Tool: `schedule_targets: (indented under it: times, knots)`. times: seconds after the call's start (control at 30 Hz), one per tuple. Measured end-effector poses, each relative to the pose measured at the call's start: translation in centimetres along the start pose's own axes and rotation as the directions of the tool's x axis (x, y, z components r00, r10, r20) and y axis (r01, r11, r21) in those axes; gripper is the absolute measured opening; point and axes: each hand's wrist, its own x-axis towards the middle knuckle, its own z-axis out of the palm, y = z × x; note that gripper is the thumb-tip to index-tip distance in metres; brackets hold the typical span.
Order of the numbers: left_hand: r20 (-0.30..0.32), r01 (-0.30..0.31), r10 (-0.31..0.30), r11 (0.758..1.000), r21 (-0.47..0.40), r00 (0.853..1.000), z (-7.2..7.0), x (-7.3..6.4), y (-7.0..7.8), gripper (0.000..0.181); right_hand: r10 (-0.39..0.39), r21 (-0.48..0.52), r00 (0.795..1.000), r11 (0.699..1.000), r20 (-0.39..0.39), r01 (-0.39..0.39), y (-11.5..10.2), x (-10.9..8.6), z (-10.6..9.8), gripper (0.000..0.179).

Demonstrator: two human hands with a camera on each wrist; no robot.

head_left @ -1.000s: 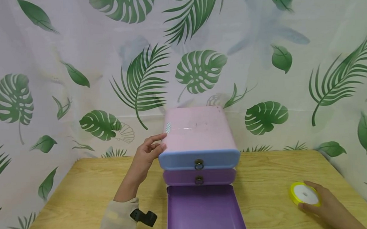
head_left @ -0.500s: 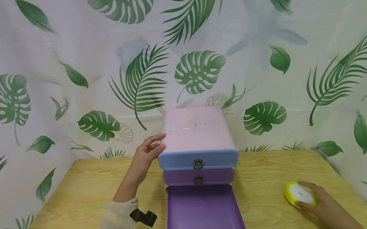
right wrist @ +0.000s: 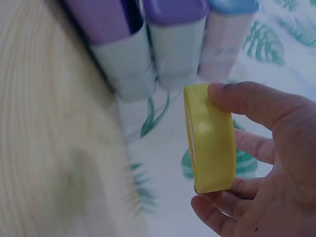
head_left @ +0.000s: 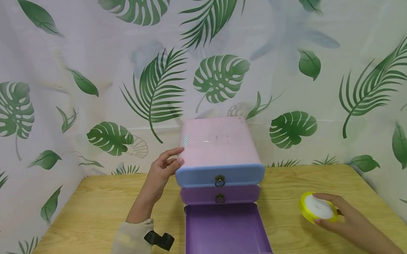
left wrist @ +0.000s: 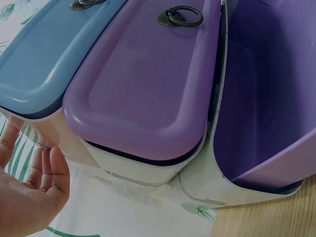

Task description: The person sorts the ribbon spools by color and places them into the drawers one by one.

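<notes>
My right hand [head_left: 344,219] grips a roll of yellow ribbon [right wrist: 213,143] by its edge, thumb on one side and fingers on the other. The roll has a white disc-shaped middle and is held above the table, right of the drawer unit. My left hand [head_left: 163,175] rests against the left side of the small drawer unit [head_left: 221,141], fingertips at its pink upper part. The bottom purple drawer [head_left: 227,231] is pulled out, and its visible floor is bare. Over it, the purple middle drawer [left wrist: 143,84] and the blue top drawer [head_left: 198,176] are closed, each with a ring pull.
The unit stands on a wooden table [head_left: 102,205], near its back edge. Behind it hangs a white cloth [head_left: 283,90] printed with green leaves. A black strap [head_left: 159,241] sits on the left sleeve, beside the open drawer.
My right hand has moved left toward the drawer unit with the ribbon roll, which now appears tilted and raised. The left hand and drawers stay put.
</notes>
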Motion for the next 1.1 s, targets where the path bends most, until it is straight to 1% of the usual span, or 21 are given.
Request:
schedule_targets:
  times: [0.17, 0.27, 0.33, 0.43, 0.5, 0.63, 0.67, 0.73, 0.83, 0.9, 0.97, 1.0, 1.03, 1.1]
  knots:
    - [0.004, -0.004, 0.004, 1.000, 0.000, 1.000, -0.1, -0.1, 0.0, 0.044, -0.096, 0.028, 0.995, 0.995, -0.018, 0.097, -2.4, -0.3, 0.5, 0.060]
    - [0.005, -0.006, 0.006, 1.000, -0.001, 1.000, -0.2, -0.1, -0.1, 0.044, -0.170, 0.047, 0.985, 0.984, -0.019, 0.171, -3.6, -0.4, 0.7, 0.062]
    - [0.002, -0.005, 0.005, 1.000, -0.001, 1.000, -0.2, -0.1, -0.2, 0.044, -0.240, 0.068, 0.970, 0.968, -0.022, 0.241, -4.5, -0.5, 0.9, 0.063]
    - [0.001, -0.005, 0.005, 1.000, -0.002, 1.000, -0.2, -0.1, -0.2, 0.044, -0.307, 0.104, 0.952, 0.947, -0.002, 0.305, -5.4, -0.5, 1.3, 0.064]
    - [0.004, -0.002, 0.002, 1.000, -0.001, 1.000, -0.2, 0.0, -0.2, 0.044, -0.361, 0.138, 0.933, 0.924, 0.009, 0.356, -5.9, -0.4, 1.8, 0.066]
    - [0.018, 0.001, -0.001, 1.000, -0.007, 1.000, -0.1, 0.3, 0.0, 0.045, -0.424, 0.161, 0.905, 0.895, 0.028, 0.415, -6.7, -0.3, 3.1, 0.066]
    - [0.021, -0.001, 0.001, 1.000, -0.006, 1.000, 0.0, 0.3, 0.1, 0.045, -0.430, 0.157, 0.902, 0.894, 0.037, 0.420, -6.9, -0.3, 3.4, 0.066]
    - [0.022, -0.003, 0.003, 1.000, -0.007, 1.000, 0.0, 0.3, 0.2, 0.045, -0.413, 0.160, 0.908, 0.903, 0.067, 0.399, -7.3, -0.2, 4.0, 0.066]
    - [0.016, -0.002, 0.002, 1.000, -0.002, 1.000, 0.0, 0.1, 0.2, 0.045, -0.351, 0.196, 0.925, 0.927, 0.146, 0.321, -8.1, -0.1, 4.7, 0.064]
    - [0.012, 0.000, 0.000, 1.000, -0.001, 1.000, 0.0, 0.0, 0.2, 0.044, -0.302, 0.227, 0.931, 0.940, 0.204, 0.255, -8.8, 0.2, 5.1, 0.063]
    - [0.010, 0.002, -0.002, 1.000, -0.003, 1.000, -0.1, 0.0, 0.1, 0.044, -0.255, 0.257, 0.930, 0.948, 0.264, 0.187, -9.4, 0.5, 5.4, 0.061]
    - [0.010, 0.001, -0.001, 1.000, -0.003, 1.000, -0.1, 0.0, 0.0, 0.044, -0.250, 0.273, 0.927, 0.946, 0.279, 0.173, -9.7, 0.6, 5.7, 0.060]
    - [0.008, 0.001, -0.001, 1.000, -0.005, 1.000, -0.1, 0.0, 0.0, 0.044, -0.268, 0.278, 0.922, 0.942, 0.281, 0.189, -9.9, 0.8, 6.0, 0.060]
    - [0.007, 0.003, -0.003, 1.000, -0.004, 1.000, -0.1, 0.0, 0.0, 0.044, -0.334, 0.272, 0.908, 0.925, 0.253, 0.264, -10.1, 1.1, 6.7, 0.060]
